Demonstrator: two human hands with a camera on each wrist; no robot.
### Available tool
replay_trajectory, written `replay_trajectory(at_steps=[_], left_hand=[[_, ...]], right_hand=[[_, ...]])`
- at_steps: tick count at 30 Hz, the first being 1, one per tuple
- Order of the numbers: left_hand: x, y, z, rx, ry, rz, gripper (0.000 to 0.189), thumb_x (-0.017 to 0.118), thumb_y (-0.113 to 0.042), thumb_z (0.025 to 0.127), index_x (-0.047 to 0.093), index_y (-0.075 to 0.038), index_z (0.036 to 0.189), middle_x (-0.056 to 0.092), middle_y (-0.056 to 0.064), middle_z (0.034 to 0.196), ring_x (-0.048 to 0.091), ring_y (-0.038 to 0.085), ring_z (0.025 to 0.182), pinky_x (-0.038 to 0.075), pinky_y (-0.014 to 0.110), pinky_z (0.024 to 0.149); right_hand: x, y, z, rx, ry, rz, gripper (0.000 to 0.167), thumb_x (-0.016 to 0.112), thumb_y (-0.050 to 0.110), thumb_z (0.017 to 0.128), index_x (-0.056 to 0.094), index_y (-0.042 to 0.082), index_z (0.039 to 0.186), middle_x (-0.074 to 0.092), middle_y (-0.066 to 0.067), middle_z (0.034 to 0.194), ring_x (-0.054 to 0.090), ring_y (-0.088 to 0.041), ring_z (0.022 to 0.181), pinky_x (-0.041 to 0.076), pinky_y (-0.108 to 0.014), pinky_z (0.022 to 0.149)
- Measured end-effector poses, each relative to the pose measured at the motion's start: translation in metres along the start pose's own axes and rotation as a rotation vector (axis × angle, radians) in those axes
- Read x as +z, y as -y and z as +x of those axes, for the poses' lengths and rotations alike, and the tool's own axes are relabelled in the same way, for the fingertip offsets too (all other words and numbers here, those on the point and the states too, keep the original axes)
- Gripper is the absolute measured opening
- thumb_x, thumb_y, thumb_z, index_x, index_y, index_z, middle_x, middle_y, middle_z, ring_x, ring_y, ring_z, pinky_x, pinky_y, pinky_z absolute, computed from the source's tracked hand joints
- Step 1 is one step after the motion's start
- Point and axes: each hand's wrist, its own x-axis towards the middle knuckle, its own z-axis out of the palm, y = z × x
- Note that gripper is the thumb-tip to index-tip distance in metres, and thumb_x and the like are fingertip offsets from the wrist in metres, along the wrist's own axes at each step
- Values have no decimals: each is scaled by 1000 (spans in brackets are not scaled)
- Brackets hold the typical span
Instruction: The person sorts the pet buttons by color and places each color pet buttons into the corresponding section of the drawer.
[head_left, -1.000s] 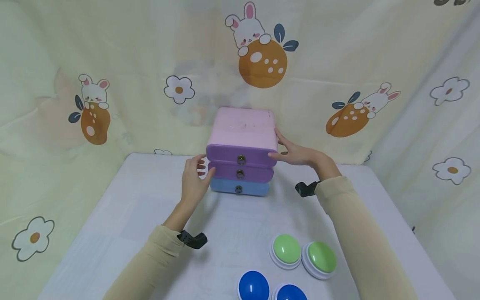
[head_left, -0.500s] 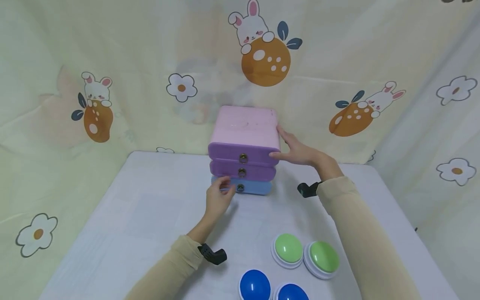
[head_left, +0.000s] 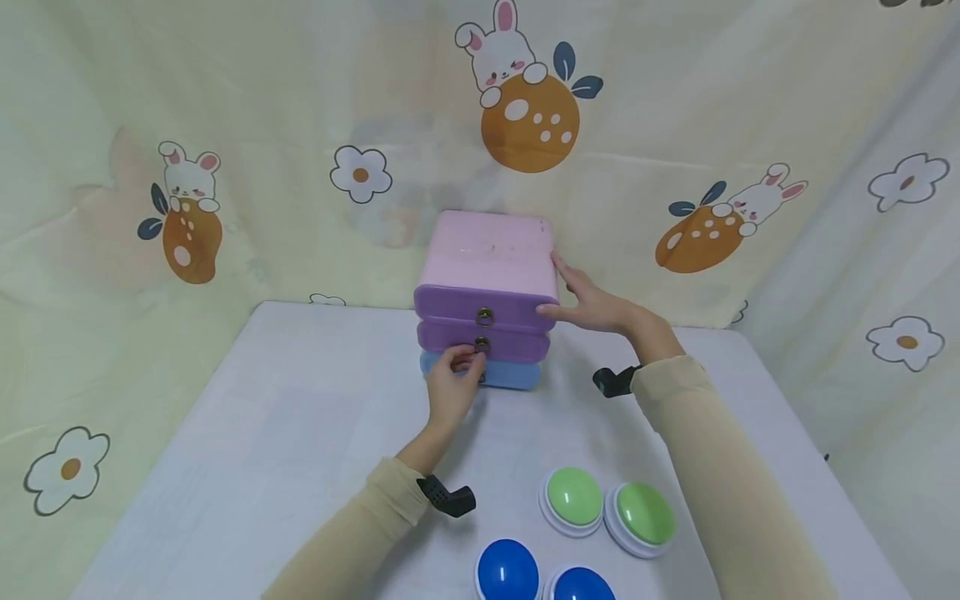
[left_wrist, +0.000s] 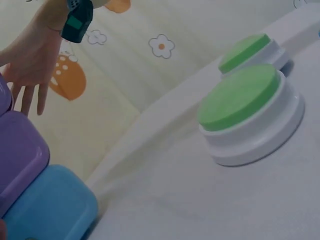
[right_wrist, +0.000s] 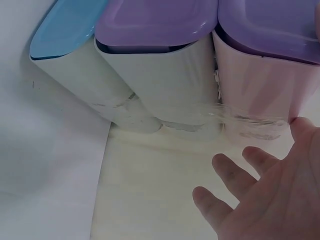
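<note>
Three stacked drawer boxes stand at the back of the table: a pink one with a purple front (head_left: 450, 304) on top, a purple-fronted middle drawer (head_left: 442, 335) and a blue-fronted bottom drawer (head_left: 517, 375). Each front has a small round knob. My left hand (head_left: 450, 392) has thumb and fingertips pinched at the middle knob (head_left: 482, 342), covering part of the blue front. My right hand (head_left: 592, 307) steadies the top box from its right side, thumb at the front edge and fingers extended. In the right wrist view, a fingertip (right_wrist: 300, 125) meets the pink side wall.
Two green dome buttons (head_left: 574, 497) in white bases sit at the front right of the white table (head_left: 300, 442). Nearer still are two blue dome buttons (head_left: 508, 571), cut off by the frame. A rabbit-print curtain (head_left: 405, 100) hangs right behind the boxes.
My left hand has moved from the left side of the boxes, rightward across the fronts, to the middle drawer's knob. The right hand has stayed at the top box.
</note>
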Motion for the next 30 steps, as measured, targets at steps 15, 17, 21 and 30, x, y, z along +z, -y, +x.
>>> replay_trajectory(at_steps=[15, 17, 21, 30], left_hand=[[7, -12, 6, -232, -38, -144, 9, 65, -6, 85, 62, 1, 85, 68, 12, 77, 67, 22, 70, 52, 19, 59], [6, -12, 6, -256, -30, -179, 8, 65, -6, 85, 61, 1, 85, 69, 13, 76, 69, 30, 75, 56, 24, 62], [5, -12, 4, -289, -20, -205, 10, 67, -7, 84, 60, -1, 80, 68, 10, 72, 70, 29, 74, 58, 32, 68], [-1, -14, -14, -295, 15, -234, 11, 67, -5, 82, 58, -1, 76, 64, 2, 66, 67, 17, 66, 54, 22, 63]], right_hand=[[2, -3, 1, 3, 13, 48, 102, 58, 57, 86, -20, 37, 147, -15, -2, 160, 6, -42, 145, 19, -66, 110], [2, -3, 2, 2, 15, 49, 102, 58, 56, 86, -20, 37, 147, -16, -1, 160, 6, -42, 145, 18, -66, 110], [2, -2, 2, 13, 18, 45, 102, 59, 57, 85, -20, 38, 147, -15, -1, 160, 7, -43, 145, 18, -66, 110], [1, 0, 0, 40, 24, 46, 102, 59, 58, 85, -20, 40, 146, -16, -1, 160, 8, -43, 145, 17, -67, 110]])
